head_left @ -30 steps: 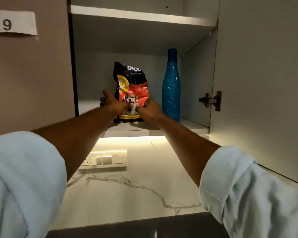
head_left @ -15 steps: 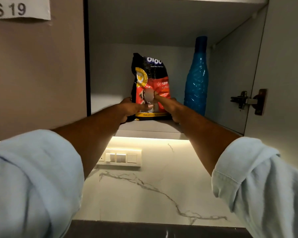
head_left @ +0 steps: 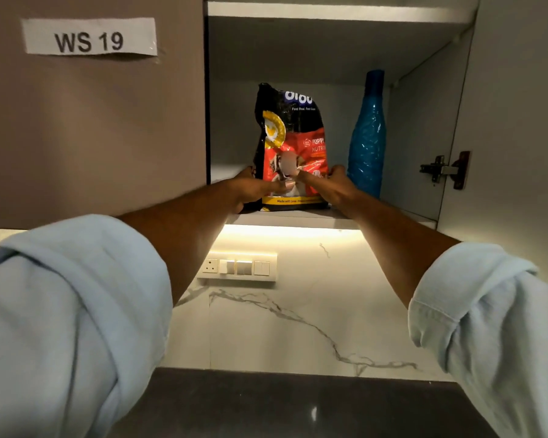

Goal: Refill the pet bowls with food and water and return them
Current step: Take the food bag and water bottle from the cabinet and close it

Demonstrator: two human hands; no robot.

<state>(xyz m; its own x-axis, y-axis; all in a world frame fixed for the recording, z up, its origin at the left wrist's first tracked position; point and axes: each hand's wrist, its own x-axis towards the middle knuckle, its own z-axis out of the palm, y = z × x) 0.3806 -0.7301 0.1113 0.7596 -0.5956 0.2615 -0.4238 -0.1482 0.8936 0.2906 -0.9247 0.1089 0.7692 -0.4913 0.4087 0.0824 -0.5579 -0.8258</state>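
Both hands clamp the food bag's lower part – left hand (head_left: 250,189) on its left edge, right hand (head_left: 332,188) on its right, thumbs across the front. Bag (head_left: 293,134) upright on shelf (head_left: 393,220); bottle (head_left: 366,137) just right of the right hand, w/ cupboard door open.

Black, red and yellow food bag (head_left: 293,147), textured blue bottle (head_left: 366,140), white grey-veined marble wall (head_left: 298,327), pale blue sleeves (head_left: 70,311)

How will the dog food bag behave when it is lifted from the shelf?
The dog food bag looks creased and soft, so it will probably sag. Gripped low by both hands, left hand and right hand, its tall top may flop.
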